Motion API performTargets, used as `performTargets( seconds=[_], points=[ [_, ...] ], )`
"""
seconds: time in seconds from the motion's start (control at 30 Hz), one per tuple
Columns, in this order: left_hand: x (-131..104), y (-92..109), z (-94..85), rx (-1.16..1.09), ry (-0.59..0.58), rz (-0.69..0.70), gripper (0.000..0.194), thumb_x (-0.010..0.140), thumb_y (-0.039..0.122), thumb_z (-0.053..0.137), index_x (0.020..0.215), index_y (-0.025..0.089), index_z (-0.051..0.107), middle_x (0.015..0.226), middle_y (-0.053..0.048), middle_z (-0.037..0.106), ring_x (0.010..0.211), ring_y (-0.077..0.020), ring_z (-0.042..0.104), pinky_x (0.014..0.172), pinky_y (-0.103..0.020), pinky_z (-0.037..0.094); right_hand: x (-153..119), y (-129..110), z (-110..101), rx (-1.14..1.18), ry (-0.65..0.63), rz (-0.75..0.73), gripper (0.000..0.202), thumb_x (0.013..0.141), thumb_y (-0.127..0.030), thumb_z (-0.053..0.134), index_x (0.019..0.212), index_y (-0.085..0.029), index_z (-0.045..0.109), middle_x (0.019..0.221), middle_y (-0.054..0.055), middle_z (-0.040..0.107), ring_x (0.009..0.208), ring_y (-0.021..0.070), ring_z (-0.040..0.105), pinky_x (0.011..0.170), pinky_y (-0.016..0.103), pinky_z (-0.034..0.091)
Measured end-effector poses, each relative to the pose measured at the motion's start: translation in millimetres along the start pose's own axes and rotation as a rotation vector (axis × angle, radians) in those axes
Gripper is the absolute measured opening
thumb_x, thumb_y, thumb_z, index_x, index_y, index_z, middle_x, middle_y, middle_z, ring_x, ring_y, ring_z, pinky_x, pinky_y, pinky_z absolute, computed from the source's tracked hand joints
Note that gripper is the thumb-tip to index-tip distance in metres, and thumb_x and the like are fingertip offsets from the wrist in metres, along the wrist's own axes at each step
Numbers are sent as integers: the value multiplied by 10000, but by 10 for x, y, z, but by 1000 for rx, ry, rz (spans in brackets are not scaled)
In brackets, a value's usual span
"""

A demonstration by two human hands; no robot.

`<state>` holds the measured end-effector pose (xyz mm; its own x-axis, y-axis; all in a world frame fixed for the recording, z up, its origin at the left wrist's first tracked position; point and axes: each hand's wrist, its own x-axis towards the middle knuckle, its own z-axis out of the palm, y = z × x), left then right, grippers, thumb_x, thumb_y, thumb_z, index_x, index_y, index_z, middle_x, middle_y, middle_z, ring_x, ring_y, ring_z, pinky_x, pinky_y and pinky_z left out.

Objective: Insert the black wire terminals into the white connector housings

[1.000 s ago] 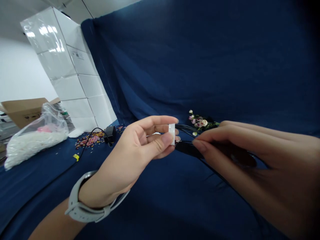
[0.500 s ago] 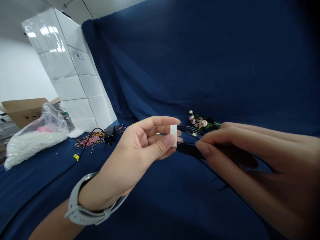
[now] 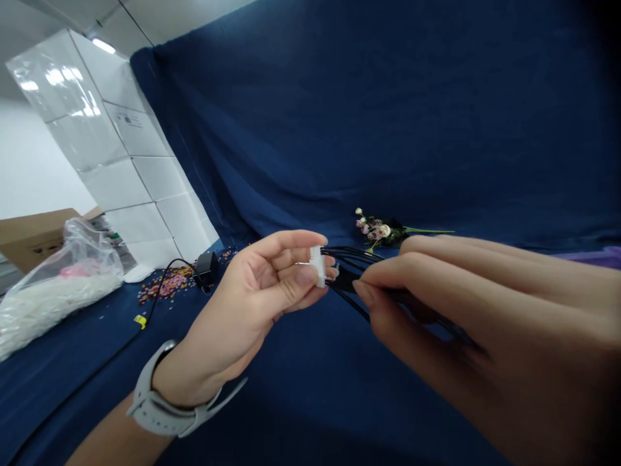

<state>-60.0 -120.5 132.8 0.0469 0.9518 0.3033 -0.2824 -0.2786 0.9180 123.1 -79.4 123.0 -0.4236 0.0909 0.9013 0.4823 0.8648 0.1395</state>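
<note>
Pinches a small, white, ridged plastic connector (image 3: 317, 266) between the thumb and bent fingers of the left hand (image 3: 262, 285). Holds it nearly upright in mid-air, near the middle of the view, above a dark blue cloth-covered surface (image 3: 330, 382). Wears a pale grey watch strap (image 3: 160, 408) around the left wrist. Presses the thumb and forefinger of the right hand (image 3: 460, 310) together on the thin black wires (image 3: 352, 254), just to the right of the connector. Cannot tell the number of strands between those fingertips. Faces a softly creased, dark blue cloth backdrop (image 3: 388, 116). Has a small bunch of pink and cream flowers with a green stem (image 3: 381, 231) lying near its foot, beyond the wires. Beyond the left hand, has a small, black, box-shaped plastic device (image 3: 207, 268) beside scattered, tiny, multicoloured confetti (image 3: 167, 285). Has a long black cable (image 3: 87, 382) running from the device toward the lower left corner, with a small yellow tag (image 3: 140, 321) on it. Further left, has a clear plastic bag of white and pink material (image 3: 58, 285) before a brown cardboard box (image 3: 29, 239). Has a tall stack of white boxes (image 3: 145, 175) behind.
</note>
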Motion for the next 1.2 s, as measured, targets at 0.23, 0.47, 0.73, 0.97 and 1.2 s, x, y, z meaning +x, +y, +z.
performTargets(
  seconds=[0.23,0.47,0.73,0.97,1.2],
  points=[
    [-10,-1,20,-1,-10,-4,173,816,111,683,880,265,729,782,66,703,784,-48,667,732,-95,544,28,2,21,-15,16,31,63,825,-236,564,802,-269,612,919,-35,696,685,141,626,475,300,400],
    [-13,-11,5,8,-33,20,179,830,105,668,899,263,716,790,84,709,813,-42,670,753,-93,549,2,-7,-6,4,38,-2,67,793,-200,600,834,-245,629,927,-25,692,668,131,620,486,288,397],
    [-3,-49,39,72,9,91,159,825,113,680,911,243,711,778,77,702,771,-30,660,724,-82,546,56,-37,-6,-24,-54,-24,114,837,-157,551,755,-188,624,802,13,647,597,129,547,459,300,319],
    [-6,-102,51,190,100,218,136,801,165,712,911,244,721,791,47,665,750,-41,637,683,-90,537,103,-7,82,51,-129,-4,206,837,-113,496,669,-169,600,600,-12,505,488,106,427,442,285,300],
    [137,-81,-84,277,132,211,180,739,181,769,909,210,721,812,24,661,738,-56,629,685,-114,531,235,252,75,312,-189,162,130,853,-307,597,809,-214,676,688,-37,608,581,68,533,514,205,394]
  ],
)
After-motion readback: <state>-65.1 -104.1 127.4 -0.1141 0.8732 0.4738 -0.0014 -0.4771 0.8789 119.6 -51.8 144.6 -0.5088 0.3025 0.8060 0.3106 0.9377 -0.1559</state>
